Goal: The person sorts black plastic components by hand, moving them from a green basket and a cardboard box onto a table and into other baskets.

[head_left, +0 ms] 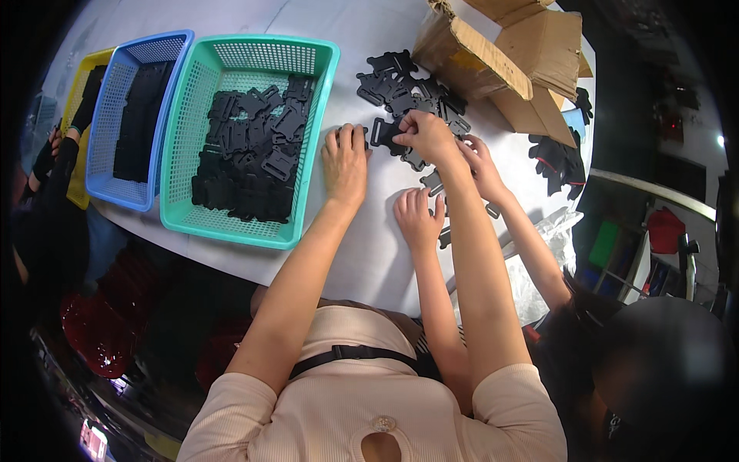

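My right hand pinches a flat black plastic piece with a slot in its end, over the near edge of a loose heap of similar pieces. To its left, my left hand rests on the table with fingers bent down over a small dark piece, mostly hidden beneath them. Right beside my left hand stands a green mesh basket partly filled with such black pieces. Another person's two hands, one below my right wrist and one to its right, are among pieces there.
Farther left stand a blue basket with black parts and a yellow basket, where a person in dark sleeves works. An open cardboard box is at the far right, near dark gloves. Clear plastic wrap hangs by the table's right edge.
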A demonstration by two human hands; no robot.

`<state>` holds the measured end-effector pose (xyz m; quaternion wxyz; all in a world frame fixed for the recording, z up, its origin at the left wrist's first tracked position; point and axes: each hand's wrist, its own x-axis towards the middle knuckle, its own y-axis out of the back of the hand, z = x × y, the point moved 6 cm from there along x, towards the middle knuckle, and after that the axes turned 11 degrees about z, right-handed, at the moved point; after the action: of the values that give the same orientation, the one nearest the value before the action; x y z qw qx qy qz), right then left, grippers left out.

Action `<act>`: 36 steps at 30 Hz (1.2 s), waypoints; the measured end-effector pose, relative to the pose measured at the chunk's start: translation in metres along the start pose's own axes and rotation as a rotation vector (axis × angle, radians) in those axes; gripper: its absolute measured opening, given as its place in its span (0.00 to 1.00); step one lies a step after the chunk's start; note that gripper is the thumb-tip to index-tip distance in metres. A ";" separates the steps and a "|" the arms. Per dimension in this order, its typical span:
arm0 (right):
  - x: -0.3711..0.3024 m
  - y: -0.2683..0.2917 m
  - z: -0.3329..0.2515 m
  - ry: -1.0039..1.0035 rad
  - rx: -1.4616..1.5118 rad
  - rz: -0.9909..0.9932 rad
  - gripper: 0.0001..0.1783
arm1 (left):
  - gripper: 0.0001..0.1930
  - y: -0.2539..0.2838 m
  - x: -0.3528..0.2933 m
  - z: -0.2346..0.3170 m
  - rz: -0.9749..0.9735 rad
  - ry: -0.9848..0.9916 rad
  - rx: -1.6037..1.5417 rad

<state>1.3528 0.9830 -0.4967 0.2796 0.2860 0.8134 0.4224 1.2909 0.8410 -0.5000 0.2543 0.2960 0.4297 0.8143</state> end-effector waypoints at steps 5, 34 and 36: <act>-0.028 -0.001 -0.008 -0.057 -0.289 0.131 0.21 | 0.10 0.015 -0.001 -0.012 0.174 0.053 -0.098; -0.017 -0.013 -0.023 0.064 -0.081 -0.114 0.23 | 0.15 -0.005 -0.068 -0.035 -0.135 1.277 -1.451; -0.027 -0.017 -0.013 0.034 0.014 -0.290 0.23 | 0.14 -0.007 -0.075 -0.040 -0.100 1.297 -1.480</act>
<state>1.3582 0.9487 -0.4988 0.3217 0.1602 0.8538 0.3768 1.3159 0.7726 -0.5439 0.1247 -0.4606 -0.1204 0.8705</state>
